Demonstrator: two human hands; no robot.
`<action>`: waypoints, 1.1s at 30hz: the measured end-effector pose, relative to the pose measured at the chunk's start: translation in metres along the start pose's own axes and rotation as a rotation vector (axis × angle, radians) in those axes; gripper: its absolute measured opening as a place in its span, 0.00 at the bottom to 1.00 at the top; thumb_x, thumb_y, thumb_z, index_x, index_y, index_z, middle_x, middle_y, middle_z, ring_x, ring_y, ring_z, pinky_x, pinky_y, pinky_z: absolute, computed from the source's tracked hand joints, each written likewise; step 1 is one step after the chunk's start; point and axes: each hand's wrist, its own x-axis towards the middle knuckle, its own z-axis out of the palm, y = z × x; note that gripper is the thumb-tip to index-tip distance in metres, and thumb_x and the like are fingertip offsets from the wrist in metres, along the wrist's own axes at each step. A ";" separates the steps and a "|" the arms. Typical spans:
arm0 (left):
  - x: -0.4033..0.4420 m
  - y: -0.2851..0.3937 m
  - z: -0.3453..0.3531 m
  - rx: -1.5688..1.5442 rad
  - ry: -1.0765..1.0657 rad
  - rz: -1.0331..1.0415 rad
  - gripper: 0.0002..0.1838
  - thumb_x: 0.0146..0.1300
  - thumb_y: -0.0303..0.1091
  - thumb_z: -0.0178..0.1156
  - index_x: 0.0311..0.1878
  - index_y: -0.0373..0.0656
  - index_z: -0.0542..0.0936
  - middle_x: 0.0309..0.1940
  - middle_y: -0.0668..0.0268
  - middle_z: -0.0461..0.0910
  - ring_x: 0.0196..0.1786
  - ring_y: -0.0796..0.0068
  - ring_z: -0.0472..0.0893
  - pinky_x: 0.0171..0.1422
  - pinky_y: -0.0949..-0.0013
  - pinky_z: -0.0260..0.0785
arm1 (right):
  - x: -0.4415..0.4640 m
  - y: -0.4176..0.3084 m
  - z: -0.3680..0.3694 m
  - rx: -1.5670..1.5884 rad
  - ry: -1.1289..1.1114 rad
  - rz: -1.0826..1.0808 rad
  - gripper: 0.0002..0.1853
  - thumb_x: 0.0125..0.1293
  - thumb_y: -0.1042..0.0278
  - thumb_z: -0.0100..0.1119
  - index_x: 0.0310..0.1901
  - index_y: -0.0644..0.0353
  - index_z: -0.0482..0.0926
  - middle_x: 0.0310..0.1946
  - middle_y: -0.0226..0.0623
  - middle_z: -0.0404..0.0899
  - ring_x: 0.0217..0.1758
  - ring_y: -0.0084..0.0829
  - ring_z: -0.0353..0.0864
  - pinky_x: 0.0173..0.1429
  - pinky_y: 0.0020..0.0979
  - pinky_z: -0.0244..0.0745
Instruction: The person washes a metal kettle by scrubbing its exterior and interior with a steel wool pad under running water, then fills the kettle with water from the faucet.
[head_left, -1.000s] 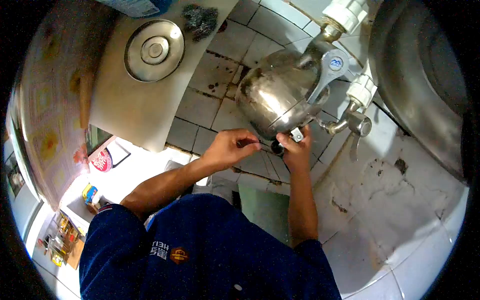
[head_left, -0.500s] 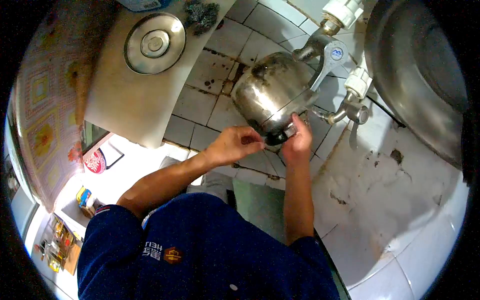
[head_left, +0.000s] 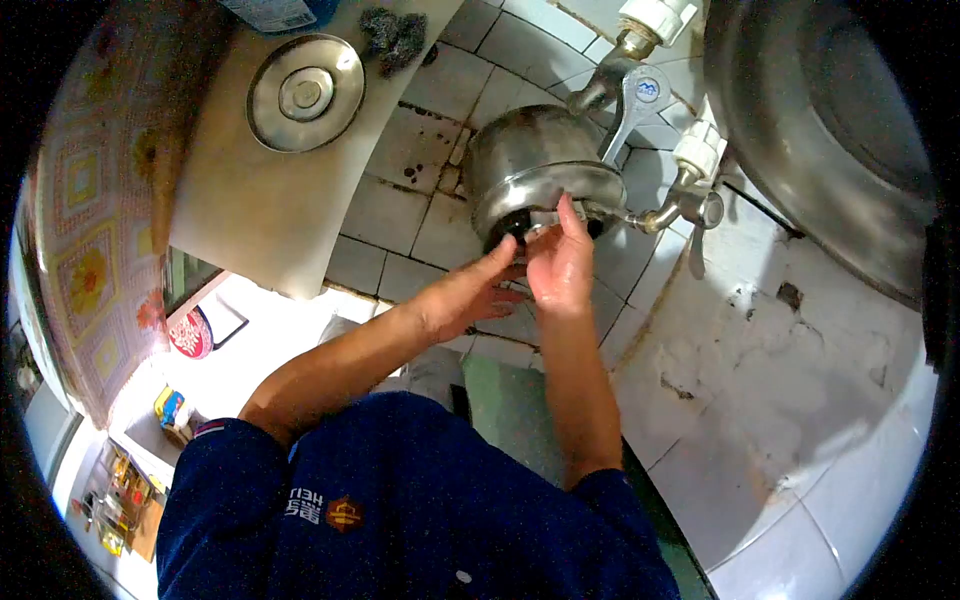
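Note:
A rounded steel pot (head_left: 520, 150) with black handle fittings hangs tilted under the tap, above the tiled floor of the wash area. My right hand (head_left: 560, 265) is closed around the handle on the near side of the pot. Beside it, my left hand (head_left: 470, 295) has its fingers stretched and apart, with the thumb at the black fitting (head_left: 512, 228). Whether that thumb presses on it is hard to see. The metal tap (head_left: 622, 95) with its lever sits just behind the pot. The pot's inside is hidden from me.
On the counter (head_left: 250, 210) at left lie a round steel lid (head_left: 345, 75) and a dark scouring pad (head_left: 393, 38). A second tap (head_left: 690, 208) is at right, near a large steel basin (head_left: 770, 130). A patterned cloth (head_left: 95, 260) hangs at far left.
The pot has turned, its side band and black fitting now facing more upward. My right hand has shifted left with it; my left hand has moved right, its fingers opening from a pinch.

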 end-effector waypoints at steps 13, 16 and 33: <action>0.045 0.042 0.030 -0.492 -0.070 0.256 0.29 0.65 0.61 0.51 0.49 0.42 0.77 0.45 0.59 0.81 0.48 0.62 0.79 0.60 0.59 0.70 | -0.020 0.007 0.033 0.347 0.020 0.062 0.19 0.73 0.52 0.45 0.52 0.60 0.74 0.48 0.37 0.79 0.51 0.35 0.77 0.54 0.37 0.74; 0.060 0.041 0.027 -0.526 0.019 0.210 0.22 0.63 0.50 0.58 0.48 0.40 0.78 0.42 0.57 0.81 0.46 0.59 0.79 0.59 0.57 0.70 | -0.022 -0.001 0.030 0.415 0.081 0.074 0.22 0.75 0.56 0.42 0.60 0.64 0.66 0.60 0.41 0.69 0.65 0.38 0.65 0.70 0.39 0.61; 0.072 0.006 0.043 -0.571 -0.016 0.236 0.19 0.60 0.42 0.61 0.52 0.44 0.75 0.49 0.61 0.79 0.52 0.61 0.77 0.64 0.57 0.66 | -0.031 -0.013 -0.028 0.354 -0.025 0.040 0.20 0.76 0.66 0.34 0.61 0.71 0.62 0.62 0.48 0.66 0.66 0.40 0.64 0.74 0.42 0.55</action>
